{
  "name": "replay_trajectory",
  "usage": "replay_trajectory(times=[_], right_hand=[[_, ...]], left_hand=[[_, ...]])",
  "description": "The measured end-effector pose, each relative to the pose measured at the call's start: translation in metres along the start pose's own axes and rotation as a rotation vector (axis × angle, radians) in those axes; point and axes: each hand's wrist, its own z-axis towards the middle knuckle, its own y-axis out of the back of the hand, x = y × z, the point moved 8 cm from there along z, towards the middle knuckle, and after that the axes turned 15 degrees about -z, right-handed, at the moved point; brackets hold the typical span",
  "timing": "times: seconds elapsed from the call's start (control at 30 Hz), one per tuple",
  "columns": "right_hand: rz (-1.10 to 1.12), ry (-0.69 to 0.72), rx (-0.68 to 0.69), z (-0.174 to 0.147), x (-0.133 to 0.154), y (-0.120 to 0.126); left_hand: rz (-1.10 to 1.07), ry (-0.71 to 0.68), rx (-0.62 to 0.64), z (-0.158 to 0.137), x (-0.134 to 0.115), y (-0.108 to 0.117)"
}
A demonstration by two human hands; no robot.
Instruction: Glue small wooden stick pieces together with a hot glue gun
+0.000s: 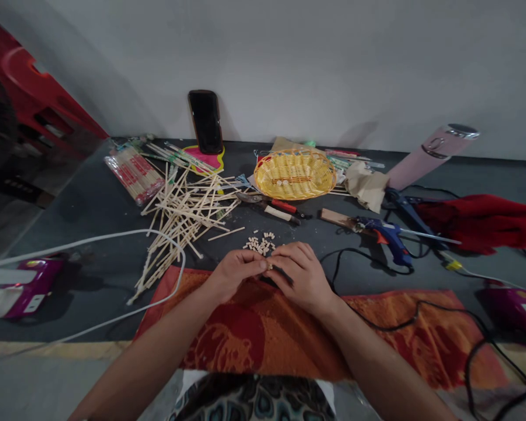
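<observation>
Piece (pixel 270 267), pale and tiny, is pinched in the closed fingers of the left hand (pixel 236 272), near the pegs (pixel 263 241); fingers of the right hand (pixel 304 275) curl beside it, hold unclear. Probably light, stiff, easily dropped: grip its sides.

Blk phone (pixel 206 120) upright nr wall (pixel 298 64); pink flask (pixel 421 164) on rt; red cloth (pixel 486 221) nr flask.

Below the bare left hand (pixel 239 270) and bare right hand (pixel 304 276), with bare forearms (pixel 153 348) showing behind both wrists, the person is wearing a dark fabric garment (pixel 263 403) whose rounded, drop-like motifs are showing teal, black and brown.
</observation>
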Motion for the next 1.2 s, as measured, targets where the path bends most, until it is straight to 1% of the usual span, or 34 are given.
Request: replay_trajectory(times=[0.4, 0.63, 0.73, 0.83, 1.03, 1.1, 1.2], right_hand=[[0.034, -0.018, -0.028, -0.0003, -0.0024, 0.0023], [0.241, -0.095, -0.033, -0.0009, -0.0056, 0.0039], [0.290, -0.119, -0.042, -0.0001, -0.0054, 0.0053], [0.269, -0.120, -0.053, 0.0002, -0.0059, 0.0068], [0.120, -0.078, -0.052, 0.0003, -0.0062, 0.0065], [0.108, -0.066, -0.060, 0.0003, -0.0054, 0.0069], [0.157, -0.073, -0.071, 0.0003, -0.0051, 0.0082]], left_hand=[[-0.022, 0.026, 0.000, -0.0011, 0.0012, -0.0022], [-0.142, 0.061, 0.027, -0.0025, 0.0048, -0.0020], [-0.159, 0.080, 0.042, -0.0032, 0.0073, -0.0028], [-0.162, 0.064, 0.032, -0.0024, 0.0066, -0.0020], [-0.099, -0.015, 0.024, 0.0008, 0.0000, -0.0005], [-0.077, -0.015, 0.021, 0.0007, 0.0000, -0.0007], [-0.101, 0.019, 0.031, -0.0008, 0.0031, -0.0019]])
